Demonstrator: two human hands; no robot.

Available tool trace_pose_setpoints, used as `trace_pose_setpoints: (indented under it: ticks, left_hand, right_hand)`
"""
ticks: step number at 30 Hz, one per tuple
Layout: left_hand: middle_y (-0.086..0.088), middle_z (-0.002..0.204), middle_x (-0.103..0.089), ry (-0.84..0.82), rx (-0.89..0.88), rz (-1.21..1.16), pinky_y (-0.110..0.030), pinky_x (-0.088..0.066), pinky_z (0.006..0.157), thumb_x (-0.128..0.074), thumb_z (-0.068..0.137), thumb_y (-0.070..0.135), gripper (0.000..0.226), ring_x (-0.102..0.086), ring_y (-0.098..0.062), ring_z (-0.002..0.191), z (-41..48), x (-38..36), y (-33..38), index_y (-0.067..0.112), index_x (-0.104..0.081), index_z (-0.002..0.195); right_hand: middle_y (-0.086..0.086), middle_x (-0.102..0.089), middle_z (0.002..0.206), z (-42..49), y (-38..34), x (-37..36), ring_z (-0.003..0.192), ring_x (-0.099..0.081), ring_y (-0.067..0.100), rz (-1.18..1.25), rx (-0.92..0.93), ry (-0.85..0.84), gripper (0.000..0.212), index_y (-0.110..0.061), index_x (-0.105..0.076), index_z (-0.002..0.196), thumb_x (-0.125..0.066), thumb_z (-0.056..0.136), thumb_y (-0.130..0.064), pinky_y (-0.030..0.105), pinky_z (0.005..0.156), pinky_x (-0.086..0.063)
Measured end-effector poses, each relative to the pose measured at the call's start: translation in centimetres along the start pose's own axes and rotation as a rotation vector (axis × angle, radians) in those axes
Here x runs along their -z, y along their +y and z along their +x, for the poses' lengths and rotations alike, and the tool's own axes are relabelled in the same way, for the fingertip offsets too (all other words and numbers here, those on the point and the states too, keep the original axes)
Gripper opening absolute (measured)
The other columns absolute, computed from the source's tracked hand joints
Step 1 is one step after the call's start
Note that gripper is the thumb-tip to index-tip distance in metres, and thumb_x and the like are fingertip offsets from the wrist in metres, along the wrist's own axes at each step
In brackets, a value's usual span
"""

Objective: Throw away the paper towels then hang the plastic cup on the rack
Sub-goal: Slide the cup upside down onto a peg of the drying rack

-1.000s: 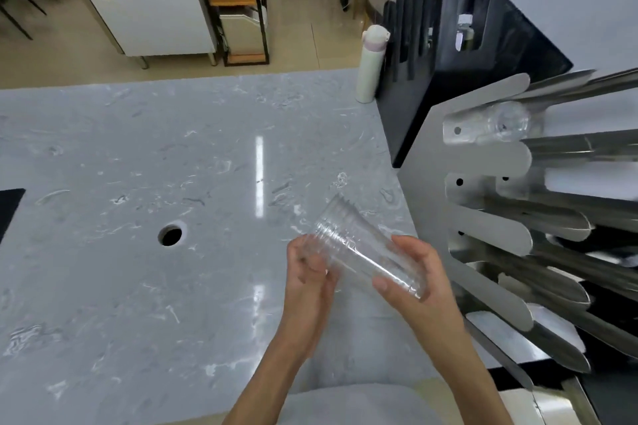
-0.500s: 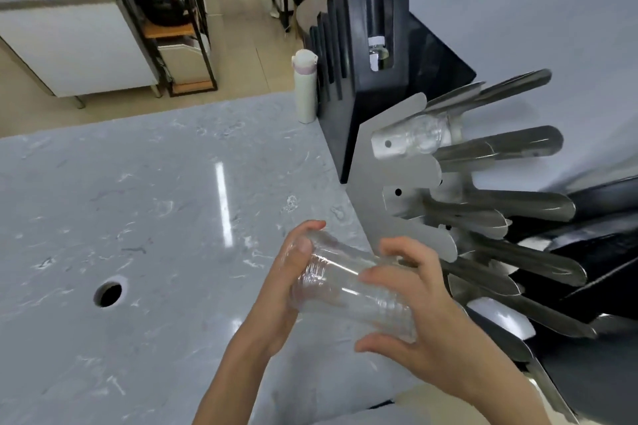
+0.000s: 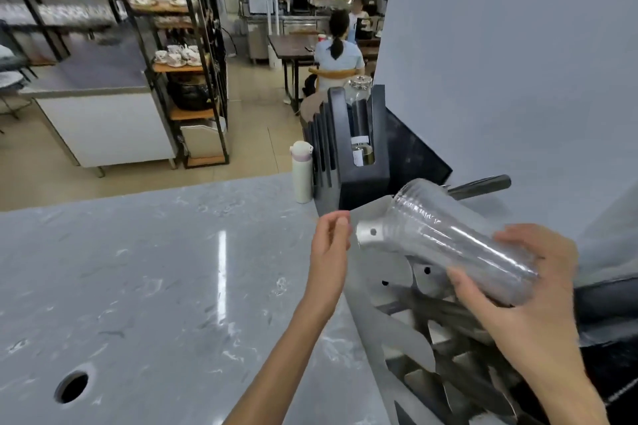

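Observation:
A clear ribbed plastic cup (image 3: 452, 238) lies tilted over the top prong of the metal rack (image 3: 390, 331), with its rim pointing up and left. My right hand (image 3: 518, 283) grips the cup's base end from below. My left hand (image 3: 329, 248) hovers just left of the prong's tip, fingers loosely curled, holding nothing. No paper towels are in view.
The grey marble counter (image 3: 155, 279) has a round hole (image 3: 71, 386) at the near left. A white bottle (image 3: 302, 171) stands beside a black slotted holder (image 3: 348, 155) at the counter's far edge. A person sits at a table beyond. A grey wall is at right.
My right hand has lifted the cup up and right onto the rack's top prong. My left hand has let go of the cup. The camera has tilted up.

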State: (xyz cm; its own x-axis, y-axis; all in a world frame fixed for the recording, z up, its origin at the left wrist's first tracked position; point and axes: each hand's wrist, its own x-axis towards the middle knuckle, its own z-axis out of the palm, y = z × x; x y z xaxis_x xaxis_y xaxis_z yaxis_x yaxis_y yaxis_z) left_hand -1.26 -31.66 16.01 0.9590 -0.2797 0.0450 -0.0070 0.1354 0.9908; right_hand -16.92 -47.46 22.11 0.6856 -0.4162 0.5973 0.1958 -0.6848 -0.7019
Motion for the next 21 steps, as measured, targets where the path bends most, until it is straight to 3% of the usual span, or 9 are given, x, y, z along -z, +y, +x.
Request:
trace_pose_setpoints:
  ticks: [2, 3, 5, 8, 12, 14, 17, 21]
  left_hand:
    - [0.003, 0.116, -0.066, -0.101, 0.067, 0.078, -0.040, -0.048, 0.106, -0.042, 0.108, 0.038, 0.025, -0.062, -0.012, 0.114, 0.6, -1.1, -1.0, 0.030, -0.065, 0.112]
    - [0.006, 0.119, -0.066, -0.151, 0.093, 0.096, -0.035, -0.048, 0.104, -0.040, 0.107, 0.041, 0.026, -0.061, -0.009, 0.115, 0.7, -1.7, -1.3, 0.032, -0.065, 0.113]
    - [0.008, 0.123, -0.065, -0.223, 0.122, 0.120, -0.022, -0.044, 0.095, -0.039, 0.106, 0.046, 0.029, -0.060, -0.007, 0.117, 0.6, -2.7, -1.9, 0.034, -0.064, 0.116]
    - [0.006, 0.122, -0.067, -0.210, 0.096, 0.107, -0.017, -0.043, 0.091, -0.039, 0.106, 0.046, 0.031, -0.061, -0.006, 0.115, 0.6, -3.2, -2.6, 0.031, -0.064, 0.120]
    - [0.006, 0.120, -0.068, -0.165, 0.077, 0.092, -0.022, -0.048, 0.095, -0.042, 0.107, 0.043, 0.029, -0.065, -0.008, 0.112, 0.7, -3.3, -3.0, 0.031, -0.063, 0.122]
    - [0.010, 0.119, -0.068, -0.151, 0.073, 0.086, -0.016, -0.048, 0.091, -0.042, 0.107, 0.042, 0.026, -0.064, 0.002, 0.109, 0.7, -3.4, -3.0, 0.033, -0.063, 0.119]
    - [0.022, 0.115, -0.068, -0.138, 0.079, 0.053, -0.013, -0.044, 0.088, -0.041, 0.107, 0.045, 0.025, -0.061, 0.012, 0.107, 0.7, -3.4, -3.0, 0.043, -0.065, 0.114]
    - [0.026, 0.115, -0.067, -0.150, 0.085, 0.047, -0.018, -0.043, 0.093, -0.042, 0.105, 0.051, 0.025, -0.060, 0.012, 0.110, 0.5, -3.3, -3.4, 0.047, -0.064, 0.117]
  right_hand:
    - [-0.032, -0.035, 0.119, 1.2, 1.1, 0.9, 0.116, -0.042, -0.013, -0.086, -0.017, -0.002, 0.059, -0.049, -0.047, 0.111, -0.078, 0.061, -0.047, -0.007, 0.092, -0.031]
    - [-0.033, -0.034, 0.119, 1.7, 1.5, 1.1, 0.114, -0.042, -0.016, -0.109, -0.043, -0.026, 0.060, -0.050, -0.046, 0.111, -0.081, 0.062, -0.045, -0.009, 0.089, -0.031]
    - [-0.030, -0.034, 0.121, 2.1, 2.2, 1.3, 0.115, -0.043, -0.013, -0.169, -0.055, -0.117, 0.066, -0.052, -0.045, 0.110, -0.089, 0.065, -0.032, 0.004, 0.089, -0.041]
    - [-0.021, -0.036, 0.116, 2.5, 2.4, 0.5, 0.113, -0.045, -0.001, -0.274, -0.013, -0.226, 0.067, -0.054, -0.043, 0.107, -0.088, 0.066, -0.025, 0.017, 0.084, -0.038]
    - [-0.007, -0.038, 0.117, 3.8, 2.1, -0.1, 0.106, -0.045, 0.011, -0.399, 0.030, -0.278, 0.067, -0.036, -0.048, 0.116, -0.090, 0.065, -0.025, 0.014, 0.077, -0.038]
    - [-0.004, -0.038, 0.118, 4.4, 1.8, -0.4, 0.107, -0.047, 0.017, -0.493, 0.089, -0.299, 0.067, -0.030, -0.049, 0.119, -0.089, 0.065, -0.027, 0.021, 0.074, -0.042]
    - [-0.007, -0.036, 0.118, 5.0, 1.3, -0.5, 0.108, -0.046, 0.016, -0.565, 0.134, -0.354, 0.065, -0.036, -0.046, 0.118, -0.086, 0.068, -0.033, 0.025, 0.066, -0.047]
    - [-0.009, -0.037, 0.119, 5.1, 1.4, -0.8, 0.108, -0.045, 0.013, -0.619, 0.149, -0.443, 0.063, -0.039, -0.044, 0.117, -0.083, 0.068, -0.032, 0.011, 0.055, -0.035]
